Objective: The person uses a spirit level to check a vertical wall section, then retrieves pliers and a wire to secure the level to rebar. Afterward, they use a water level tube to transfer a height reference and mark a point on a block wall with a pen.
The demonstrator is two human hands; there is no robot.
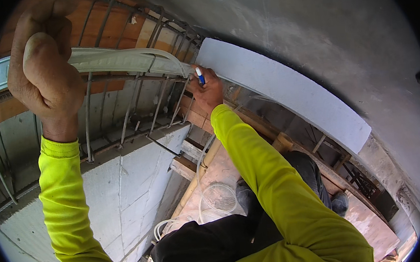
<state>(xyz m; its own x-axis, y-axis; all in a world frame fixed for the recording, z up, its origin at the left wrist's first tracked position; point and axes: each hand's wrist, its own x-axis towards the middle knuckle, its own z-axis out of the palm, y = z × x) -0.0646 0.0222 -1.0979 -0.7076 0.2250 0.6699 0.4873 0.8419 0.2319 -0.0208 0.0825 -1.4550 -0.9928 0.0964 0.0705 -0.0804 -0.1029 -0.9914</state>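
Observation:
At the upper left, my left hand (47, 70) is raised in front of a pale ribbed metal channel (109, 60). Its fingers are curled closed, and what they hold, if anything, is hidden. Close to the channel's right end, my right hand (207, 90) grips a blue-and-white marker (200, 76) that sticks up between the fingers. A clear flexible tube (166, 55) bends along the channel and runs down to my right hand; whether the fingers also pinch it, I cannot tell.
Steel reinforcing bars (89, 116) stand along a grey block wall (138, 172). A long white panel (286, 94) rests against the grey wall (321, 26) at right. Below lie wooden boards (185, 165), coiled clear tubing (219, 197) and my dark-clothed legs (215, 245).

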